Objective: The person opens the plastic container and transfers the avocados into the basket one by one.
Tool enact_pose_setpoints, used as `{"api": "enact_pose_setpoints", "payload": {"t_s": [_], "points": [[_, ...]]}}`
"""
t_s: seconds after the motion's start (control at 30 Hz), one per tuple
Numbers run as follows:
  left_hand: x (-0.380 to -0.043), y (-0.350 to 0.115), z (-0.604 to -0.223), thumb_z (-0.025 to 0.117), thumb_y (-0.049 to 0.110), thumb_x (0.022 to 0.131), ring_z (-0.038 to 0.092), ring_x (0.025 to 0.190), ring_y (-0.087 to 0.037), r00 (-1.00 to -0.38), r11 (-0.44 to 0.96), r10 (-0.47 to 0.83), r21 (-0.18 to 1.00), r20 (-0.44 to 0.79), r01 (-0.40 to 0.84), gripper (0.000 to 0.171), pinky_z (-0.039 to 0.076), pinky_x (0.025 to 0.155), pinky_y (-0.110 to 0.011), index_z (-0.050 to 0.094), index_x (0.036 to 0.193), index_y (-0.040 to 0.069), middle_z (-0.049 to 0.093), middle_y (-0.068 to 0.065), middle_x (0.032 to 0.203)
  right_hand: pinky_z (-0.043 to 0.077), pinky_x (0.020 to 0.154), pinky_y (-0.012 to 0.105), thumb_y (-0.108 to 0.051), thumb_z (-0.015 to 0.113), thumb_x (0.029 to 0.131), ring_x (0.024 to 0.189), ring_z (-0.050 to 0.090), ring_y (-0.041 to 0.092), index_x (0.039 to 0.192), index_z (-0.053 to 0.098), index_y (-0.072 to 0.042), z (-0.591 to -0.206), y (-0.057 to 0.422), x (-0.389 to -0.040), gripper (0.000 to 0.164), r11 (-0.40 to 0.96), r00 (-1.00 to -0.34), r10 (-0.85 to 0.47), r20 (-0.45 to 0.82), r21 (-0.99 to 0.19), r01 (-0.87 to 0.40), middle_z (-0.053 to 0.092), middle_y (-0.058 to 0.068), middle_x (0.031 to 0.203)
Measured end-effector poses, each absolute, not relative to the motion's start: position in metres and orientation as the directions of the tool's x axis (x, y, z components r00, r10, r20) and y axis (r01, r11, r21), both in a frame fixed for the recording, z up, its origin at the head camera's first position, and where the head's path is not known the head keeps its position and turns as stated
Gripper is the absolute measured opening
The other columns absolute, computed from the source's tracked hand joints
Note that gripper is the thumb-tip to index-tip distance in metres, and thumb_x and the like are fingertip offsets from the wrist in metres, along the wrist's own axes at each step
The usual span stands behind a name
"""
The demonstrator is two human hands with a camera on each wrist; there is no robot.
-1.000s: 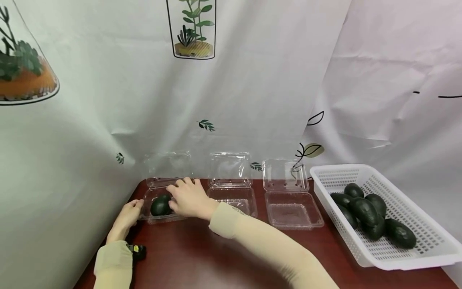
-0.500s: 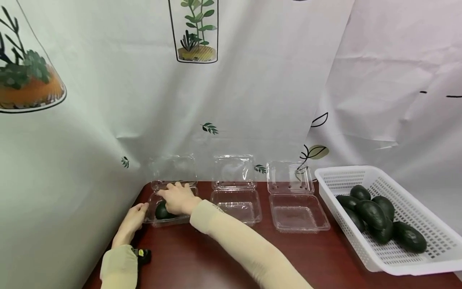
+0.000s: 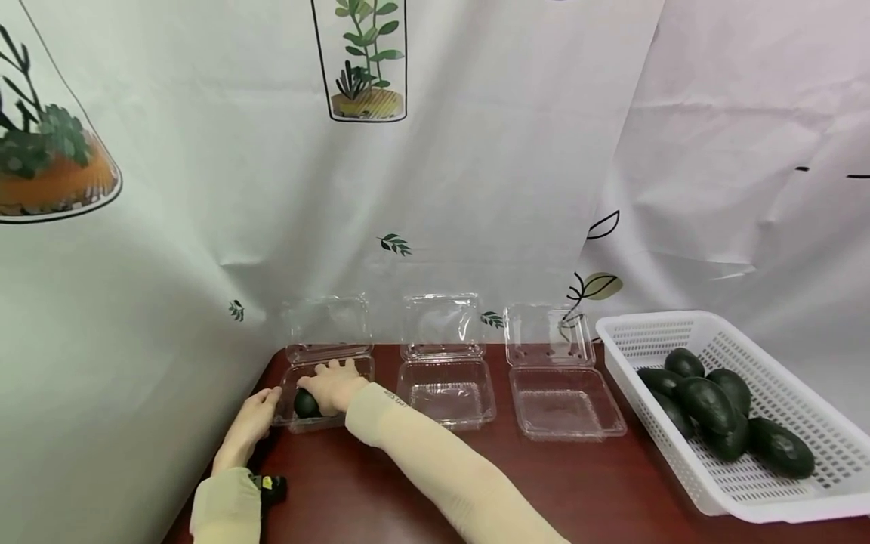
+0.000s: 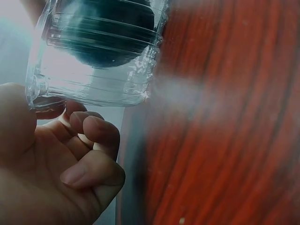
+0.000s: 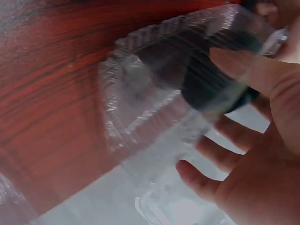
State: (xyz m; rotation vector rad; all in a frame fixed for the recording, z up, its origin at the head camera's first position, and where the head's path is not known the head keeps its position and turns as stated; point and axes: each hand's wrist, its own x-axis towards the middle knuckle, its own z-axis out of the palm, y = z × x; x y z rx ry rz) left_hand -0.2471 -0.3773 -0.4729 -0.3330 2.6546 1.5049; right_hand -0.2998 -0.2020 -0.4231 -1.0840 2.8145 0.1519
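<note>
At the far left of the table, in the head view, a clear plastic clamshell box [image 3: 368,368] stands with its lid [image 3: 328,321] raised. Inside its base lies one dark green avocado [image 3: 305,405]. My right hand [image 3: 334,387] reaches over the base, with thumb and fingers on either side of the avocado; in the right wrist view the other fingers are spread beyond it. My left hand [image 3: 251,417] pinches the box's left edge between thumb and forefinger. Seen in the left wrist view, the left hand's [image 4: 70,159] remaining fingers are curled below the box.
A second clamshell box [image 3: 447,412] and a third clamshell box [image 3: 567,427] stand open to the right, lids against the curtain [image 3: 435,181]. A white basket [image 3: 693,483] with several avocados [image 3: 703,400] stands at the right. The tabletop [image 3: 353,483] is reddish wood.
My right hand has shifted left over the avocado, then lowered into the box around it. The left hand keeps its place at the box edge. The head view has shifted slightly.
</note>
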Motion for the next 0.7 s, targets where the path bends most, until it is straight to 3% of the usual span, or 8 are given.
{"api": "enact_pose_setpoints", "payload": {"t_s": [0.27, 0.47, 0.57, 0.7], "points": [[-0.247, -0.378, -0.474, 0.032, 0.037, 0.107, 0.033, 0.052, -0.015, -0.976, 0.48, -0.162, 0.853, -0.145, -0.206, 0.039, 0.035, 0.057, -0.035, 0.041, 0.089, 0.004, 0.033, 0.0, 0.063, 0.031, 0.107, 0.043, -0.036, 0.073, 0.088, 0.137, 0.035, 0.017, 0.145, 0.036, -0.047, -0.435, -0.198, -0.31, 0.069, 0.735, -0.738, -0.664, -0.121, 0.076, -0.674, 0.038, -0.011, 0.149], [-0.247, -0.375, -0.475, 0.033, 0.035, 0.107, 0.034, 0.05, -0.015, -0.975, 0.481, -0.17, 0.851, -0.144, -0.209, 0.037, 0.037, 0.055, -0.034, 0.044, 0.09, 0.004, 0.036, 0.0, 0.062, 0.03, 0.109, 0.042, -0.051, 0.072, 0.085, 0.137, 0.034, 0.014, 0.147, 0.029, -0.051, -0.439, -0.199, -0.31, 0.075, 0.645, -0.656, -0.743, -0.132, 0.118, -0.755, 0.037, -0.015, 0.148], [-0.248, -0.373, -0.475, 0.033, 0.034, 0.108, 0.036, 0.05, -0.015, -0.975, 0.481, -0.173, 0.852, -0.14, -0.207, 0.036, 0.037, 0.053, -0.033, 0.044, 0.088, 0.005, 0.038, -0.001, 0.063, 0.032, 0.107, 0.041, -0.051, 0.073, 0.084, 0.133, 0.038, 0.012, 0.145, 0.033, -0.051, -0.442, -0.201, -0.308, 0.073, 0.607, -0.618, -0.778, -0.116, 0.119, -0.786, 0.042, -0.016, 0.143], [-0.247, -0.372, -0.476, 0.033, 0.032, 0.108, 0.036, 0.051, -0.016, -0.976, 0.502, -0.182, 0.842, -0.12, -0.197, 0.035, 0.037, 0.052, -0.032, 0.042, 0.085, 0.006, 0.038, -0.002, 0.064, 0.033, 0.106, 0.041, -0.049, 0.075, 0.083, 0.13, 0.04, 0.012, 0.144, 0.036, -0.048, -0.445, -0.202, -0.308, 0.073, 0.604, -0.614, -0.784, -0.091, 0.116, -0.788, 0.046, -0.015, 0.139]]}}
